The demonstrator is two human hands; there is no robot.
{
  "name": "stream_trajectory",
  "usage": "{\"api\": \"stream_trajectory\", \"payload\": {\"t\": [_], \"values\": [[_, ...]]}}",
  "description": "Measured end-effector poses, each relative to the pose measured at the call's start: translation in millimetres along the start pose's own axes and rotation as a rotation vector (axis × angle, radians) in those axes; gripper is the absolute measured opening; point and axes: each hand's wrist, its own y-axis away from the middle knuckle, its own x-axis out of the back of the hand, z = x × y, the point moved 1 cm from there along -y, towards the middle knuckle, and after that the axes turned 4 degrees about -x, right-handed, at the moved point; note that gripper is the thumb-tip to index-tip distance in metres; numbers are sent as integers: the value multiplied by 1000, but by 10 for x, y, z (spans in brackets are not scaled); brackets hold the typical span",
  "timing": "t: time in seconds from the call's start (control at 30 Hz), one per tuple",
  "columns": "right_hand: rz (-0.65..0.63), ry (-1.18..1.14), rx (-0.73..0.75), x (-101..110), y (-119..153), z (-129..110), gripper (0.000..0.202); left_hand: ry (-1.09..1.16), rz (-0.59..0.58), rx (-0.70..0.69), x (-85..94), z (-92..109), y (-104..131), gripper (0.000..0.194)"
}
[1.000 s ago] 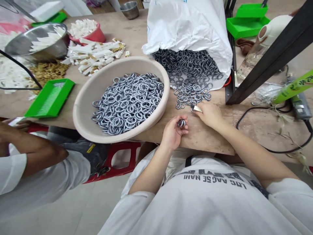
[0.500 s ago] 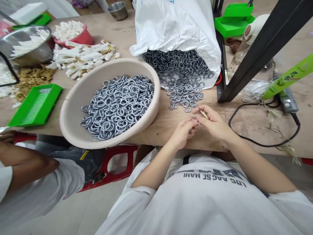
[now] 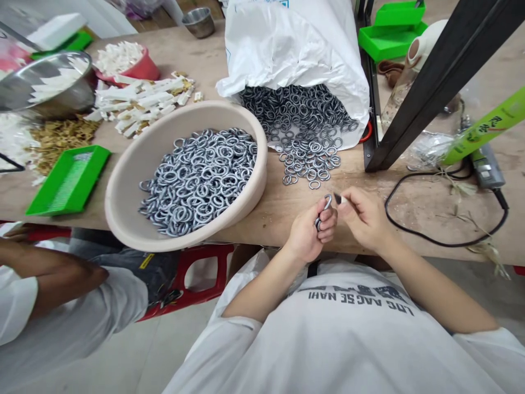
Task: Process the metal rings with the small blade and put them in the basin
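Observation:
My left hand (image 3: 308, 231) is closed around dark grey rings (image 3: 327, 202); one sticks up past the thumb and another shows between the fingers. Just to its right, my right hand (image 3: 363, 215) pinches a small tool with a dark, flat tip (image 3: 337, 197); its handle is mostly hidden by the fingers. The tip is close to the upper ring. Beyond my hands lies a loose pile of grey rings (image 3: 308, 158), spilling from a white sack (image 3: 293, 49). To the left, a wide beige basin (image 3: 112, 219) holds a heap of similar rings (image 3: 200, 175).
A green tray (image 3: 69, 180), brass-coloured parts (image 3: 65, 137), white strips (image 3: 139, 104) and a metal bowl (image 3: 82, 101) lie left. A black metal post (image 3: 414, 104) and a cable (image 3: 388, 205) stand right. A co-worker's arm (image 3: 53, 268) is at lower left.
My hands have drawn slightly apart. The right hand has moved right and turned the tool, so its dark tip now shows. The ring in my left hand is more exposed.

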Motion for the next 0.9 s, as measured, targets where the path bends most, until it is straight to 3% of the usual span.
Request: {"api": "stream_trajectory", "payload": {"t": [0.1,0.27,0.73,0.9], "values": [[-85,164,83,6,70,-63,34,27,67,-12,9,-15,1,47],[-81,213,151,-12,83,-70,31,28,108,-37,13,-68,5,49],[-124,187,204,-5,77,-73,29,-5,8,-46,60,-88,30,53],[-96,82,103,-73,39,74,36,-10,-59,-26,75,-55,84,48]]}}
